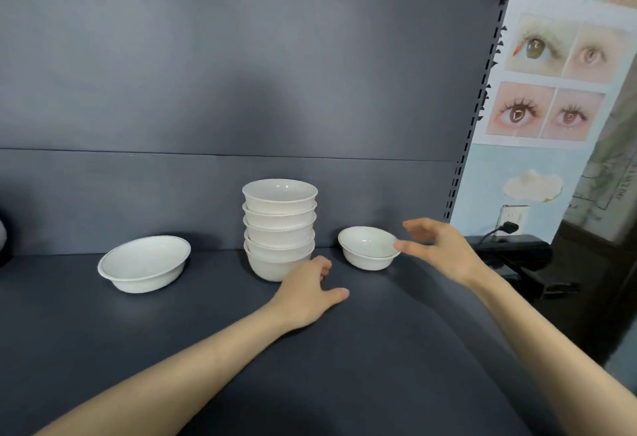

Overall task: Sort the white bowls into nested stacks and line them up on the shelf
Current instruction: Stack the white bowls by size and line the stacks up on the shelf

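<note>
Shelf: a dark, matte shelf [206,332] with a dark back panel [241,90] standing behind it.

Stack: a nested stack of white bowls [280,228] stands near the shelf's rear edge, about midway along it. Its long axis is upright and every mouth faces up. I count five or six rims and cannot tell which.

Wide bowl: a single, shallower wide bowl [144,263] sits mouth up toward the shelf's left end, well apart from the stack. Its rim looks slightly tipped, higher on the right.

Small bowl: a single small bowl [365,249] with a thin dark line round its rim sits mouth up, right of the stack near the rear edge, apart from it.

Left hand: the left hand [306,290] lies low over the shelf, just in front of the stack's bottom bowl. Its fingers are loosely curled toward that bowl, the thumb points right, and it holds nothing.

Right hand: the right hand [441,249] is spread and relaxed beside the small bowl. One of its fingers [405,247] reaches the right rim, though whether it touches I cannot tell. It grips nothing.

Right side: a slotted upright post [482,108] ends the shelf. Beyond it hang a poster of eye pictures [551,90] and a wall socket [513,216] with a black plug [506,227].
</note>
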Motion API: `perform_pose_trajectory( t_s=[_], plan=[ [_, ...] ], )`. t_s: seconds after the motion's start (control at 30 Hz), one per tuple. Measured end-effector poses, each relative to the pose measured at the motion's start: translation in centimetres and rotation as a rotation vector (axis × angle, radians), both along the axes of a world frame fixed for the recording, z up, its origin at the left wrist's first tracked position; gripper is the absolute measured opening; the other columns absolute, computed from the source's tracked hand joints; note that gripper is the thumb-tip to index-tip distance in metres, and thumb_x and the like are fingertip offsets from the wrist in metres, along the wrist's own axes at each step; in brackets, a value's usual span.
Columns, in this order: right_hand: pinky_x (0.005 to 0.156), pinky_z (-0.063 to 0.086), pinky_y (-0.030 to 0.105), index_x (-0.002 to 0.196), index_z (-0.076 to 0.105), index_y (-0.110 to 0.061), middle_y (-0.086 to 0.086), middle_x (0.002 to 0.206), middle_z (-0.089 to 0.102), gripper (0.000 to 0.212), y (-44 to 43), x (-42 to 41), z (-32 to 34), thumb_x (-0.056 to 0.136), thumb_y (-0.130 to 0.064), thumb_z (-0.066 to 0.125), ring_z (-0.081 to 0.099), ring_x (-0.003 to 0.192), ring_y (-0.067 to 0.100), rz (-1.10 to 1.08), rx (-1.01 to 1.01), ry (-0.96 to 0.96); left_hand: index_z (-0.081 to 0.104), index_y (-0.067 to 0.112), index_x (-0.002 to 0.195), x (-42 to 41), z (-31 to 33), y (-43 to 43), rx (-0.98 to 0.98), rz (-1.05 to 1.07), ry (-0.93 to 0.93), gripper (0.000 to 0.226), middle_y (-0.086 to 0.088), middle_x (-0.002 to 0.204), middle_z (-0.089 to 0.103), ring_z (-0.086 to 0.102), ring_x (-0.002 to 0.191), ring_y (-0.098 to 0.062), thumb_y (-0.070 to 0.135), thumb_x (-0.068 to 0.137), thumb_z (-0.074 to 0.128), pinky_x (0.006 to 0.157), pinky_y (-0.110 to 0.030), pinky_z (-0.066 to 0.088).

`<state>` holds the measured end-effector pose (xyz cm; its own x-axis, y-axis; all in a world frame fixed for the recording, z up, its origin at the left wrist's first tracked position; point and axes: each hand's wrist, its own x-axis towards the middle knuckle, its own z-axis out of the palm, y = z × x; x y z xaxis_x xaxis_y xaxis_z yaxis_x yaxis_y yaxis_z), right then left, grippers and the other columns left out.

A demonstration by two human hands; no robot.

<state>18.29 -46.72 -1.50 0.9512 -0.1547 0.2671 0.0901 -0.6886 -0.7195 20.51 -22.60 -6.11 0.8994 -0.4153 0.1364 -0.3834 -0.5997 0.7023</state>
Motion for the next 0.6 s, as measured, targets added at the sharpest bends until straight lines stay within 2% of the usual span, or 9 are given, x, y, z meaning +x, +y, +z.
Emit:
perform_pose_trajectory(
  t_s=[0.1,0.17,0.3,0.37,0.47,0.53,0.6],
  plan=[
    [0.099,0.042,0.029,0.134,0.052,-0.014,0.006,0.135,0.056,0.064,-1.7,1.1,-0.7,0.078,-0.028,0.078,0.056,0.117,0.018,0.02,0.062,0.063,0.029,0.006,0.147,1.6,-0.3,-3.1,0.033,0.037,0.049,0.082,-0.007,0.15,0.039,0.039,0.136,-0.02,0.04,0.084,0.069,0.11,-0.029,0.033],
    [0.099,0.041,0.028,0.139,0.046,-0.013,0.008,0.139,0.052,0.072,-2.4,2.1,-1.0,0.077,-0.028,0.079,0.055,0.119,0.018,0.048,0.088,0.122,0.023,0.003,0.148,2.5,-0.3,-4.6,0.04,0.078,0.063,0.089,-0.008,0.153,0.034,0.034,0.14,-0.022,0.04,0.083,0.07,0.112,-0.031,0.029],
    [0.1,0.044,0.029,0.145,0.037,-0.008,0.01,0.142,0.048,0.081,-3.0,4.0,-1.7,0.077,-0.021,0.079,0.053,0.115,0.013,0.131,0.152,0.238,0.03,0.009,0.141,4.5,-0.6,-6.5,0.056,0.182,0.056,0.083,-0.006,0.144,0.046,0.039,0.134,-0.024,0.041,0.078,0.074,0.109,-0.036,0.032],
    [0.1,0.045,0.027,0.143,0.039,-0.007,0.005,0.135,0.054,0.078,-3.3,4.6,-2.0,0.077,-0.018,0.079,0.055,0.115,0.012,0.165,0.185,0.27,0.037,0.014,0.135,5.2,-0.8,-7.0,0.043,0.216,0.049,0.077,-0.001,0.135,0.054,0.045,0.128,-0.022,0.043,0.075,0.075,0.104,-0.037,0.035],
    [0.084,0.051,0.015,0.132,0.05,-0.007,-0.005,0.111,0.066,0.061,-3.6,5.0,-2.2,0.078,-0.009,0.077,0.064,0.1,0.005,0.209,0.254,0.272,0.044,0.016,0.13,5.5,-1.0,-7.3,0.007,0.233,0.045,0.075,0.003,0.129,0.057,0.049,0.124,-0.02,0.044,0.07,0.079,0.103,-0.037,0.036],
    [0.075,0.05,0.008,0.12,0.057,-0.011,-0.011,0.1,0.067,0.047,-3.7,4.9,-2.1,0.078,-0.006,0.077,0.064,0.09,-0.005,0.232,0.277,0.251,0.049,0.016,0.124,5.2,-0.9,-7.3,-0.069,0.236,0.066,0.079,0.002,0.123,0.061,0.053,0.12,-0.02,0.047,0.059,0.083,0.103,-0.04,0.039],
    [0.073,0.049,0.006,0.113,0.059,-0.016,-0.013,0.098,0.068,0.041,-4.0,4.4,-1.9,0.077,-0.005,0.077,0.065,0.087,-0.008,0.248,0.298,0.228,0.054,0.015,0.118,4.7,-0.9,-7.2,-0.181,0.232,0.071,0.079,0.001,0.117,0.064,0.057,0.114,-0.019,0.044,0.052,0.085,0.1,-0.038,0.044]
  ],
)
